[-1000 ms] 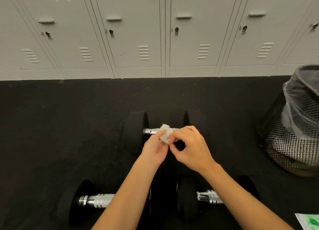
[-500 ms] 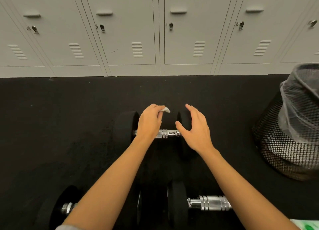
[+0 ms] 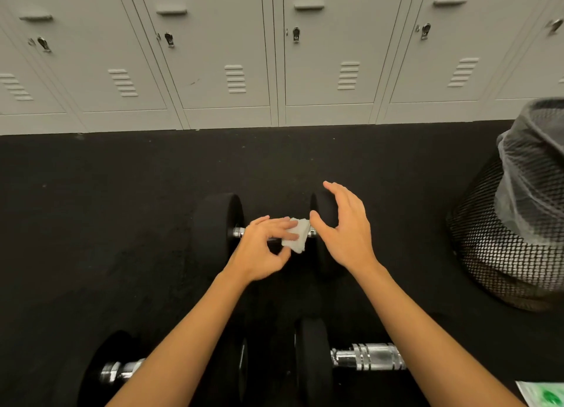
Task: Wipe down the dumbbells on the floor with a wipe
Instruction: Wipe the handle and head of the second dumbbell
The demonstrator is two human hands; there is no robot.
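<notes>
A black dumbbell [image 3: 215, 229] with a chrome handle lies on the dark floor ahead of me. My left hand [image 3: 259, 248] presses a folded white wipe [image 3: 296, 235] onto that handle. My right hand [image 3: 345, 226] hovers with fingers spread over the dumbbell's right weight and holds nothing. Two more black dumbbells lie nearer to me: one at lower left [image 3: 119, 371] and one at lower right [image 3: 366, 356], both partly hidden by my forearms.
A black mesh waste bin [image 3: 500, 254] with a plastic liner stands at the right. A green-and-white wipe packet [image 3: 543, 394] lies at the bottom right corner. Grey lockers [image 3: 274, 55] line the wall beyond the black floor [image 3: 106, 208].
My left hand came down from above the far dumbbell and now holds the wipe against its handle. My right hand stayed spread beside the right weight.
</notes>
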